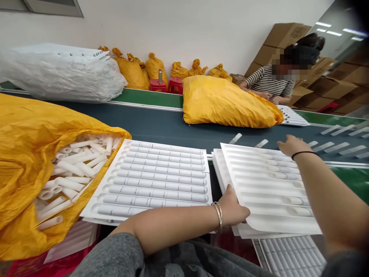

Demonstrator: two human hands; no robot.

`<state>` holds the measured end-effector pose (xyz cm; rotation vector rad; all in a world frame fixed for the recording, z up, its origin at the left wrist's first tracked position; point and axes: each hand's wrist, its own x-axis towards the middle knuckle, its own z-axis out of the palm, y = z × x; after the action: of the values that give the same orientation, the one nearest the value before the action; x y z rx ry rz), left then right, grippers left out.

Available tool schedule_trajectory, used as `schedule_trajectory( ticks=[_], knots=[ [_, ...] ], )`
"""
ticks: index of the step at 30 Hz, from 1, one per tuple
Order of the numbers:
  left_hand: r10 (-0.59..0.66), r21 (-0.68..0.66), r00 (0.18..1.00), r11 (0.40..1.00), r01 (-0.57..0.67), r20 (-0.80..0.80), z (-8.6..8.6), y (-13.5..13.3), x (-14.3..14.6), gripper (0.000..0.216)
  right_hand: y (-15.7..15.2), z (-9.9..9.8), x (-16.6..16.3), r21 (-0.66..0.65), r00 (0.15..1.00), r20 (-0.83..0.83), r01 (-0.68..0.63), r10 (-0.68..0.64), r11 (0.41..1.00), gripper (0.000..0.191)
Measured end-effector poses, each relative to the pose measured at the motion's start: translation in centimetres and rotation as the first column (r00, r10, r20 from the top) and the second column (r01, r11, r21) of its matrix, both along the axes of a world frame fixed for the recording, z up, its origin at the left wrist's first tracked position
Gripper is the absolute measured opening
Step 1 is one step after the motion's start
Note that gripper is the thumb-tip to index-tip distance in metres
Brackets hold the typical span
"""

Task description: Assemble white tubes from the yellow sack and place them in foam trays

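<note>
The empty white tray [268,192] lies on top of a stack of like trays [220,169], in front of the person at the near edge of the conveyor belt [161,125], just right of a filled tray [155,177]. It sits skewed on the stack, turned a little clockwise, and its long grooves run left to right, about along the belt. The left hand [233,209] pinches its near left corner, thumb on top, with the fingers below out of sight. The right hand [291,145] rests curled over the far edge, and its fingertips cannot be seen. The filled tray holds nine white tubes [161,188] by my count, all lying left to right. To its left, an open yellow bag [25,154] spills many loose tubes. A further tray of tubes [291,254] shows low on the right. The dark belt runs across the view between green rails, with some ten single tubes [336,147] loose on it to the right. One stuffed yellow bag [225,102] and one clear plastic sack [60,75] rest at the far side. Beyond them, about six small yellow bags [178,71] and two red stools [167,85] stand along a white wall. At the far right, a person in a striped shirt [266,82] works over another tray [292,115], with cardboard boxes [285,34] stacked behind.
</note>
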<state>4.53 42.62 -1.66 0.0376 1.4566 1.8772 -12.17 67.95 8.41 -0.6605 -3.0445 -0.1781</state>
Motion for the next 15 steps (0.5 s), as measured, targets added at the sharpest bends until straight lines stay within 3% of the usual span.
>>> schedule_trajectory(
  ticks=[2, 3, 4, 6, 7, 8, 9, 10, 11, 13, 15],
  knots=[
    [-0.106, -0.142, 0.982, 0.986, 0.084, -0.155, 1.3, -3.6, 0.9, 0.095, -4.5, 0.1, 3.3, -0.038, 0.982, -0.039, -0.186, 0.184, 0.982, 0.051],
    [-0.188, -0.228, 0.939, 0.966, 0.123, -0.29, 2.0, -6.2, 1.2, 0.087, -7.1, -0.3, 5.9, -0.039, 0.911, -0.16, -0.391, 0.381, 0.919, 0.047],
    [-0.233, -0.273, 0.878, 0.954, 0.123, -0.418, 2.6, -9.3, 1.4, 0.077, -9.7, -1.0, 9.0, -0.058, 0.795, -0.231, -0.587, 0.561, 0.807, 0.041],
    [-0.252, -0.373, 0.783, 0.928, 0.028, -0.568, 3.3, -16.7, 1.3, 0.044, -14.5, -3.4, 15.6, -0.154, 0.548, -0.319, -0.835, 0.773, 0.528, 0.023],
    [-0.233, -0.466, 0.761, 0.879, -0.101, -0.605, 3.5, -20.9, 1.0, 0.035, -16.5, -4.9, 18.5, -0.208, 0.442, -0.308, -0.895, 0.842, 0.394, 0.023],
    [-0.177, -0.567, 0.736, 0.759, -0.32, -0.653, 3.4, -25.2, 0.6, 0.035, -18.0, -6.6, 21.0, -0.27, 0.409, -0.241, -0.899, 0.88, 0.344, 0.025],
    [-0.178, -0.658, 0.693, 0.54, -0.525, -0.699, 3.2, -29.5, 0.1, 0.037, -19.1, -8.4, 22.9, -0.288, 0.399, -0.206, -0.897, 0.893, 0.335, 0.027],
    [-0.254, -0.718, 0.673, 0.28, -0.637, -0.695, 2.8, -33.5, -0.4, 0.038, -19.9, -10.1, 24.2, -0.271, 0.403, -0.188, -0.898, 0.896, 0.347, 0.03],
    [-0.265, -0.736, 0.689, 0.167, -0.656, -0.674, 2.3, -37.2, -1.0, 0.037, -20.3, -11.6, 24.9, -0.246, 0.429, -0.164, -0.89, 0.888, 0.384, 0.031],
    [-0.296, -0.773, 0.723, 0.098, -0.627, -0.624, 1.1, -42.9, -2.0, 0.032, -20.5, -13.9, 25.2, -0.175, 0.482, -0.145, -0.872, 0.864, 0.457, 0.03],
    [-0.334, -0.798, 0.737, 0.087, -0.597, -0.588, -0.1, -46.2, -2.7, 0.03, -20.3, -15.2, 24.8, -0.127, 0.52, -0.145, -0.854, 0.842, 0.505, 0.028]
  ],
)
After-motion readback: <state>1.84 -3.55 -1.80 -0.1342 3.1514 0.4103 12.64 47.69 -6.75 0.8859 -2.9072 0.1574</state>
